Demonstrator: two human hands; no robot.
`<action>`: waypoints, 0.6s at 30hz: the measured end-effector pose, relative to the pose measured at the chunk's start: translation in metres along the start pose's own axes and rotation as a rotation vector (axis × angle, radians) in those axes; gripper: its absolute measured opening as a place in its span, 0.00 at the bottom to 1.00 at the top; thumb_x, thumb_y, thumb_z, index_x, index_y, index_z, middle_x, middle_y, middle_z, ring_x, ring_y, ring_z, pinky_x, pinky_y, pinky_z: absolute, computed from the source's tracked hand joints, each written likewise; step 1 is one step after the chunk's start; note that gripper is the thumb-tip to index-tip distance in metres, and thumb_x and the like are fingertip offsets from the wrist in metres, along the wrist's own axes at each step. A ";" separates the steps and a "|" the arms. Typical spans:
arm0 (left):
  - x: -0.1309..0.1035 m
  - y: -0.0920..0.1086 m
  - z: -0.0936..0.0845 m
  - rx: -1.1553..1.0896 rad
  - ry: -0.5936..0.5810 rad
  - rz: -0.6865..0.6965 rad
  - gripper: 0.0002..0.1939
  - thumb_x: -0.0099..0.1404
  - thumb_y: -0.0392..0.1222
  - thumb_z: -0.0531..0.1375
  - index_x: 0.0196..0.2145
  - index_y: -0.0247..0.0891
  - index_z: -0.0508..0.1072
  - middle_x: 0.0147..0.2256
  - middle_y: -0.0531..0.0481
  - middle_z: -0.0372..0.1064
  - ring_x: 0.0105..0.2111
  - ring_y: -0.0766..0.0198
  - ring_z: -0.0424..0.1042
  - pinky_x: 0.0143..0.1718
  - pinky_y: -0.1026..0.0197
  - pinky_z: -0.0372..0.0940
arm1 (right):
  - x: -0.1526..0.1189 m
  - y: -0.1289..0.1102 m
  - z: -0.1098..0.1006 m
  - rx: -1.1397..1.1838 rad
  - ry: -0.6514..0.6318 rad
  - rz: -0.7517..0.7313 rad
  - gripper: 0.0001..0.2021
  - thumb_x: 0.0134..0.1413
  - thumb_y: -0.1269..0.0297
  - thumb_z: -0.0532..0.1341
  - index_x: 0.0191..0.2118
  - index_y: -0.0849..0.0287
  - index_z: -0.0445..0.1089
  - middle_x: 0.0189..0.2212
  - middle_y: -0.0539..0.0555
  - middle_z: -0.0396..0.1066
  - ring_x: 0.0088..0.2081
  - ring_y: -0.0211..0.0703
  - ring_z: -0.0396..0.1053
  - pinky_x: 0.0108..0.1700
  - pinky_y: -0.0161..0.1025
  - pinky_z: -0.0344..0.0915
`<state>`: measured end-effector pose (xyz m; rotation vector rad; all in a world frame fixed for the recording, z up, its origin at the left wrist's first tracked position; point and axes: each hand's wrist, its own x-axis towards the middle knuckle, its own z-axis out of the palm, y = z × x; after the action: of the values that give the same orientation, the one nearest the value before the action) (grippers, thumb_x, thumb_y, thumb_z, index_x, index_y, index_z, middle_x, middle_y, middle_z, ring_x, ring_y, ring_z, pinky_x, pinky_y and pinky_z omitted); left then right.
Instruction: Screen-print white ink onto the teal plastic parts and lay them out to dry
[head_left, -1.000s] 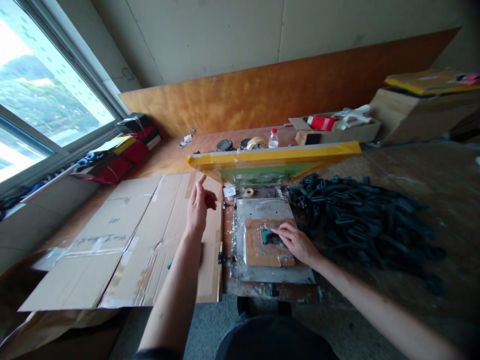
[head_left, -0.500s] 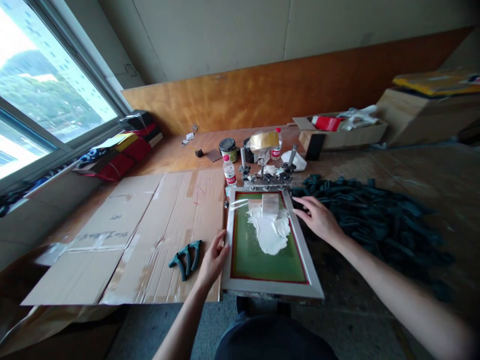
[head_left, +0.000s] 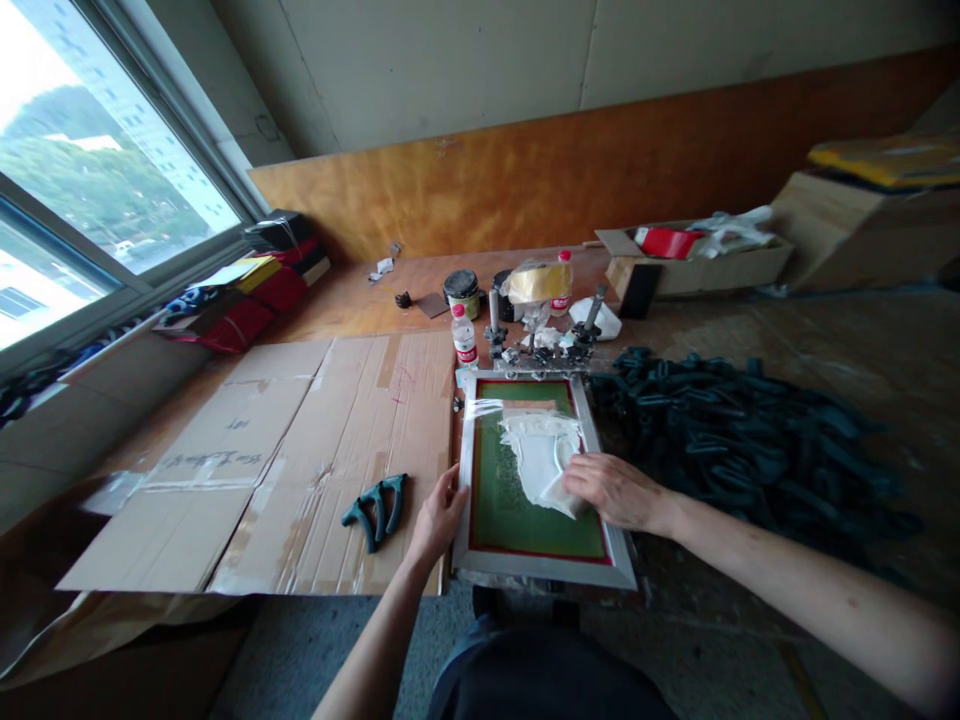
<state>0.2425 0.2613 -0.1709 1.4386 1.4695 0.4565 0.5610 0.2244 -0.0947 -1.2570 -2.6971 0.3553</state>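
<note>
While the right hand (head_left: 619, 492) curls narrow over the white paste (head_left: 541, 458), hold unclear, the left hand (head_left: 441, 515) bends its fingers at the screen frame's left edge, grip also unclear. Screen frame (head_left: 466, 460) lies between both hands; red bottle label (head_left: 466, 354) and cardboard handwriting (head_left: 214, 460) unreadable.

A dark top (head_left: 551, 675) and dark shoes (head_left: 484, 602) show.

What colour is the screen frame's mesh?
Green, with a dark red border, clearest in the head view.
</note>
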 end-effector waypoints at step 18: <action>-0.018 0.061 -0.036 -0.320 -0.088 -0.038 0.42 0.57 0.63 0.59 0.63 0.40 0.57 0.22 0.59 0.61 0.18 0.71 0.56 0.18 0.68 0.49 | 0.060 0.036 -0.051 -0.047 0.265 0.506 0.30 0.55 0.60 0.64 0.63 0.48 0.59 0.40 0.52 0.73 0.39 0.45 0.71 0.40 0.38 0.65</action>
<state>0.2418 0.2719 -0.0991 1.1610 1.2858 0.5694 0.5603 0.3008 -0.0539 -1.8480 -2.1582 0.1614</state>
